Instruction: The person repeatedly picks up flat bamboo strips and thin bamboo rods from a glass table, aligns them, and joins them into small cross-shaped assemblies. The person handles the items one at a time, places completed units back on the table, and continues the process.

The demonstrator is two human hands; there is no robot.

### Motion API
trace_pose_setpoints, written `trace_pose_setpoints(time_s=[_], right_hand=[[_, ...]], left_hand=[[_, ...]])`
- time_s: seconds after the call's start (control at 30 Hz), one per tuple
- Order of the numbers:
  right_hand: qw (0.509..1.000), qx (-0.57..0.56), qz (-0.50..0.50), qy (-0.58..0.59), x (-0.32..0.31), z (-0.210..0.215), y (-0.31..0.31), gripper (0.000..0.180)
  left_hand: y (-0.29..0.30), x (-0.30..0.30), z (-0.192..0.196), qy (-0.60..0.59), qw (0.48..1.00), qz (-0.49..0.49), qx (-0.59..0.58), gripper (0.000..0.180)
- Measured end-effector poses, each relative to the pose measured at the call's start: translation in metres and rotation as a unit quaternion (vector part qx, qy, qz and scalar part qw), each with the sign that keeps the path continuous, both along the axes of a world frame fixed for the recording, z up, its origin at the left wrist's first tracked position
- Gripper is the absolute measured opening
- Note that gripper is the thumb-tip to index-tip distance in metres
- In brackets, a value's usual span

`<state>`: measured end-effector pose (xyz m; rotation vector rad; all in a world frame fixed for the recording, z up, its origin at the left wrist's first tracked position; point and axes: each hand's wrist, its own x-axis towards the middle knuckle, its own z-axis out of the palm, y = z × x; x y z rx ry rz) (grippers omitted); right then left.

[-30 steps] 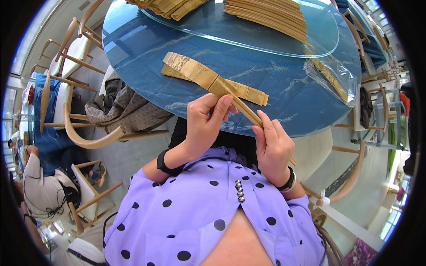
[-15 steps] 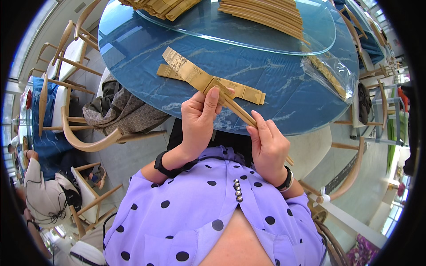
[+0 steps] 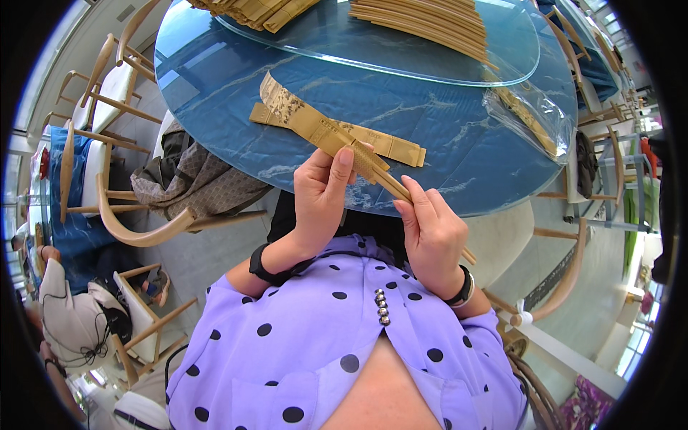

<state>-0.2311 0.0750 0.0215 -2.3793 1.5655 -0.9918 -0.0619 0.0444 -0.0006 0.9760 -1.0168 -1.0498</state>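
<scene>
My left hand [image 3: 321, 188] pinches a gold paper chopstick sleeve [image 3: 304, 118] between thumb and fingers; its patterned far end curls up over the table. Wooden chopsticks [image 3: 392, 186] run into the sleeve's near end. My right hand [image 3: 433, 240] is closed around them, and their other ends poke out below it. How deep they sit inside the paper is hidden. Beneath, on the blue marbled table [image 3: 208, 79], lie more flat gold sleeves [image 3: 387, 145], partly covered by the held one.
A glass turntable [image 3: 337, 63] carries a pile of gold sleeves [image 3: 265, 13] and a stack of chopsticks [image 3: 423, 25]. At the right lies a clear plastic bag [image 3: 534, 122] with gold paper inside. A patterned bag [image 3: 193, 179] rests on a wooden chair at the left.
The sleeve has shifted down along the chopsticks toward my right hand, so less bare wood shows between my hands. Both hands keep their grip.
</scene>
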Motion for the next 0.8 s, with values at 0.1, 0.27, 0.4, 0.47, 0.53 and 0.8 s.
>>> trace_pose_setpoints(time_s=[0.1,0.27,0.4,0.47,0.53,0.8], right_hand=[[1.000,-0.018,0.004,0.011,-0.001,-0.004,-0.001,0.034],[1.000,-0.013,0.023,0.011,-0.001,-0.004,-0.005,0.036],[0.998,0.020,0.052,0.012,-0.027,-0.006,-0.006,0.035],[0.998,0.005,0.068,0.010,-0.042,-0.013,0.000,0.032],[0.996,-0.029,0.081,0.017,-0.050,-0.020,0.007,0.031],[0.998,-0.025,0.056,-0.032,-0.069,-0.023,0.013,0.035]], left_hand=[[-0.002,0.003,-0.001,-0.005,1.000,-0.010,0.019,0.036],[-0.003,0.011,0.002,0.040,0.999,-0.002,0.014,0.030],[-0.016,0.039,0.008,0.068,0.996,0.061,-0.014,0.030],[-0.020,0.046,0.011,0.084,0.993,0.070,-0.034,0.030],[-0.019,0.043,0.012,0.081,0.994,0.069,-0.029,0.025],[-0.014,0.042,0.014,0.085,0.993,0.086,0.004,0.028]])
